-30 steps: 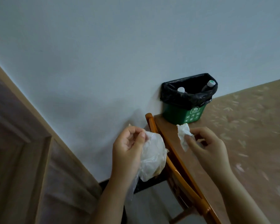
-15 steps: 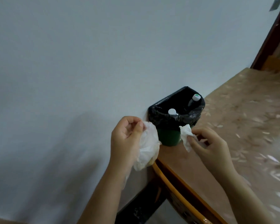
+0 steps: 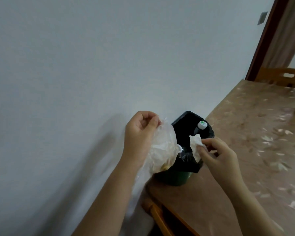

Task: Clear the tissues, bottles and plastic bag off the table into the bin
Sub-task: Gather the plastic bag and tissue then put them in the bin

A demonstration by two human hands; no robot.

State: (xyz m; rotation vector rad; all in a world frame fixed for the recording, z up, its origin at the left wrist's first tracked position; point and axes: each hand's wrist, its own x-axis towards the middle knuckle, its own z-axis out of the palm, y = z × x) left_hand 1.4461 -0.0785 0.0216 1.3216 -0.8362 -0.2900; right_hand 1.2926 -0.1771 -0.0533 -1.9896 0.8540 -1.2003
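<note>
A small green bin (image 3: pixel 177 178) with a black liner (image 3: pixel 186 121) stands on the table corner against the wall. Two bottles sit inside it; one white cap (image 3: pixel 202 125) pokes up at the far side, another cap (image 3: pixel 230 148) shows beside the bag. My left hand (image 3: pixel 140 138) pinches a clear plastic bag (image 3: pixel 162 147) that hangs over the bin's left rim. My right hand (image 3: pixel 220 155) holds a crumpled white tissue (image 3: pixel 195 147) over the bin's front rim.
The table (image 3: pixel 254 150) has a shiny beige patterned cover and a wooden edge (image 3: pixel 158 217). A pale wall (image 3: pixel 75 82) runs along the left. A wooden chair back (image 3: pixel 283 77) and a dark door frame (image 3: pixel 266 40) stand at the far right.
Both hands have come closer to the bin, and the bag and tissue now hang over its opening. The camera view has swung right and toward the bin.
</note>
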